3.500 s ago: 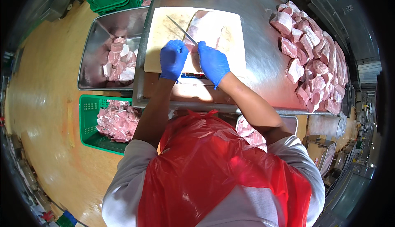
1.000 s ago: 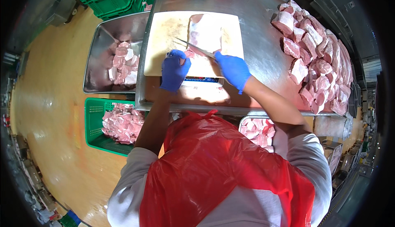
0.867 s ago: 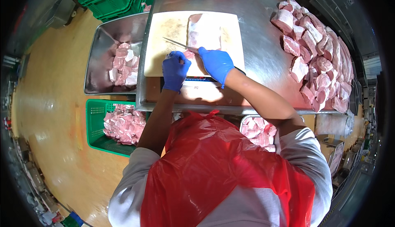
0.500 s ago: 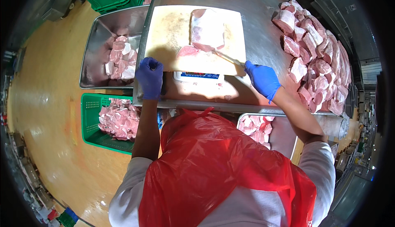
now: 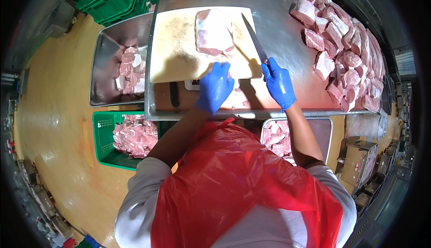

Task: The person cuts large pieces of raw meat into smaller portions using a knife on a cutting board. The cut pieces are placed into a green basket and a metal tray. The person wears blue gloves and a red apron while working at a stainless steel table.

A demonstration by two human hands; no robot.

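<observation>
Meat slab (image 5: 214, 31), approx. rect., pale, pink-edged

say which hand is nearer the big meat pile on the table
Right: the right hand is left of the meat pile; the left hand is farther left, at the near edge of the cutting board.

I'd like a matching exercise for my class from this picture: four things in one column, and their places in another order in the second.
Column one
1. long, narrow metal knife
2. pale-topped, blocky meat slab
3. green perforated plastic crate
4. large pink-and-white meat heap

Column two
A. at the right end of the steel table
B. lying on the cream rectangular cutting board
C. in the blue-gloved right hand
D. near the table's near left corner

Pairs: 1-C, 2-B, 3-D, 4-A
</observation>
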